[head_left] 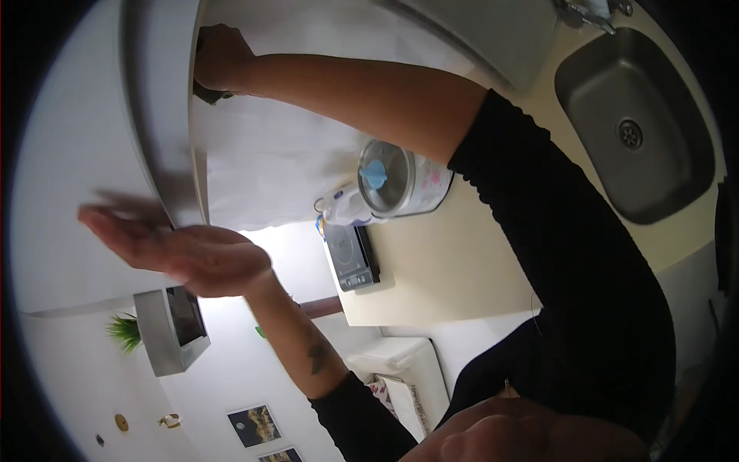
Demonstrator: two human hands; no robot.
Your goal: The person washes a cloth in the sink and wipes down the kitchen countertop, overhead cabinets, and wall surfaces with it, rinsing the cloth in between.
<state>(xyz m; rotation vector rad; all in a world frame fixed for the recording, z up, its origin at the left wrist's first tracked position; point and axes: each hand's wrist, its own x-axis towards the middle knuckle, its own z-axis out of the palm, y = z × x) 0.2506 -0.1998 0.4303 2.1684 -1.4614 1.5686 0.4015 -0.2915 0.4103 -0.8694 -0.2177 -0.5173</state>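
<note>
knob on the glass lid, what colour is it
The knob is light blue, shown in the head view.

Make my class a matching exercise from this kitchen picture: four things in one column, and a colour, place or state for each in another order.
Things
1. Plant
2. Lid knob
3. Sink
4. Left hand

Colours, places, states
A. Set into the pale counter
B. Raised, palm open, holding nothing
C. Green and spiky
D. Light blue

Right pairs: 1-C, 2-D, 3-A, 4-B
</note>
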